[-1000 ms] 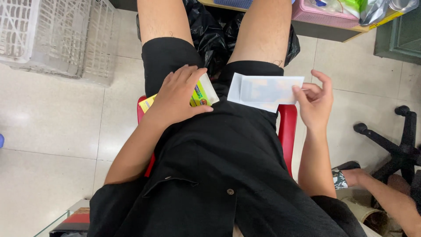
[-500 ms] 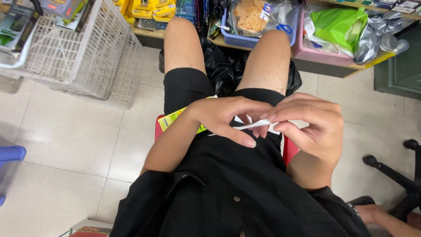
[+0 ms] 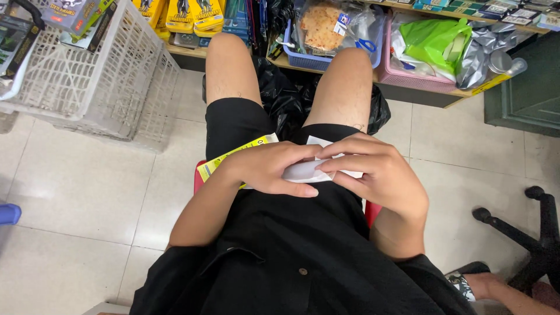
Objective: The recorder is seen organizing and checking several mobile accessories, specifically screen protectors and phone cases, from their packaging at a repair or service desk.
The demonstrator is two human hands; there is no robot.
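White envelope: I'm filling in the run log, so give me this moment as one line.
left hand: holds white envelope | right hand: holds same envelope | yellow packet: on lap under left hand

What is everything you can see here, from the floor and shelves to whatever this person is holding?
White envelope: one, held between both hands on the lap.
Yellow packet: one, on the lap under the left forearm.
Red stool: one, beneath the person.
Black plastic bag: one, on the floor between the knees.
White plastic basket: one, upper left.
Blue basket: one, on the shelf.
Pink basket: one, holding a green bag.
Left hand: on the envelope.
Right hand: on the envelope.
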